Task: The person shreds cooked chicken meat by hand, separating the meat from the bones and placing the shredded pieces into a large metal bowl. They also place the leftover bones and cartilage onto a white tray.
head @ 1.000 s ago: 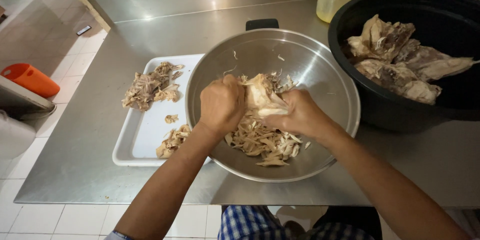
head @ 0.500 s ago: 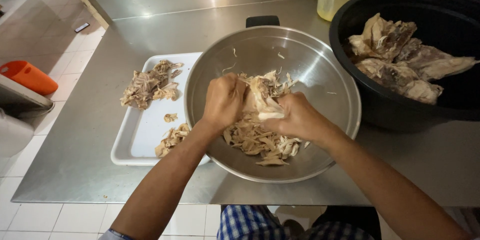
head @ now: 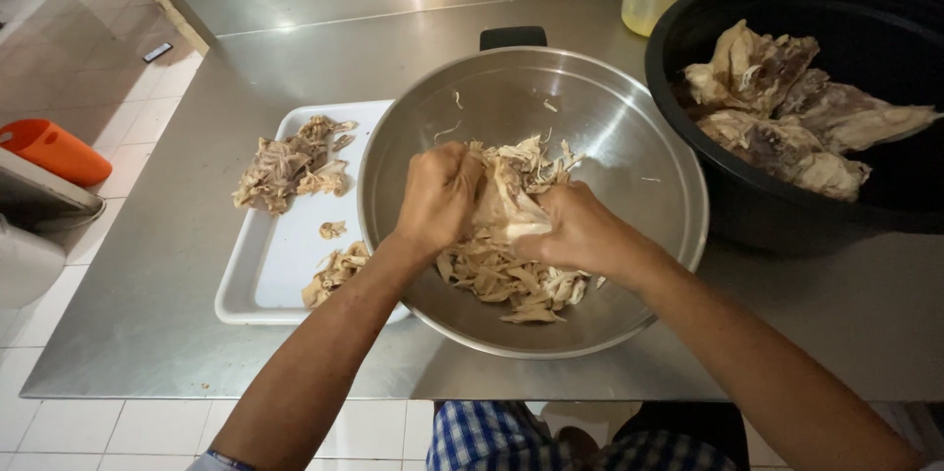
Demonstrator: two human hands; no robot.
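While your left hand and right hand both clench the chicken piece at frame centre, hard tugs could fling shreds past the steel bowl.

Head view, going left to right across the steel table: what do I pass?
Orange container off the table's edge → white tray with meat scraps → left hand → chicken piece → right hand, all three over the steel bowl → black tub of cooked chicken.
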